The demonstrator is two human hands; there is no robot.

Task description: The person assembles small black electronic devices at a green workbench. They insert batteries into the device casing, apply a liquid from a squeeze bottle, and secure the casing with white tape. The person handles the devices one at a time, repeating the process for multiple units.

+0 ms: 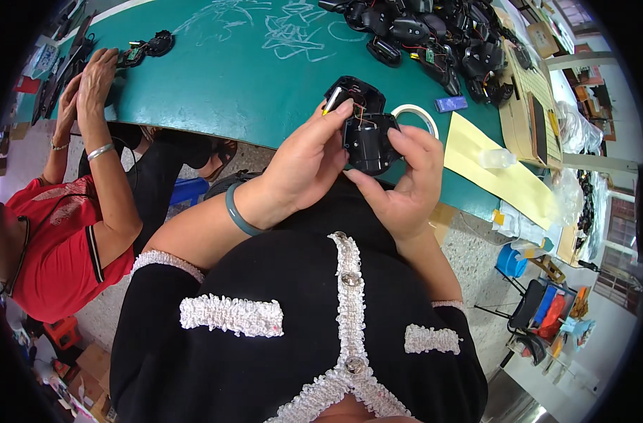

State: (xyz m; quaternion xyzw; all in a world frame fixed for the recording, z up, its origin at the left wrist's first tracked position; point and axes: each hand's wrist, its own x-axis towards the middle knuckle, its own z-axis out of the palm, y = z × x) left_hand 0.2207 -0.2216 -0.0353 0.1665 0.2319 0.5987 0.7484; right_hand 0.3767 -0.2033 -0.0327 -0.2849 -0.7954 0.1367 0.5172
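Observation:
Both my hands hold an opened black plastic housing (372, 151) just off the table's near edge. Its other half, a black shell (367, 90), sits beyond it, joined by thin red wires. My left hand (304, 162) closes on the left side, its thumb near the wires. A slim white-and-yellow cylinder (331, 102) shows beside that thumb; whether the hand grips it I cannot tell. With bent fingers and thumb, my right hand (413, 180) holds the housing's right side. Its fingertips touch the black edge. The left fingers behind the shell are hidden.
A pile of similar black housings (413, 29) covers the green table's (215, 84) far right. Nearby lie a tape roll (426, 116), a small blue box (450, 104), a yellow sheet (466, 151) and a wooden tray (515, 116). At left, a co-worker's hands (94, 81) handle black parts.

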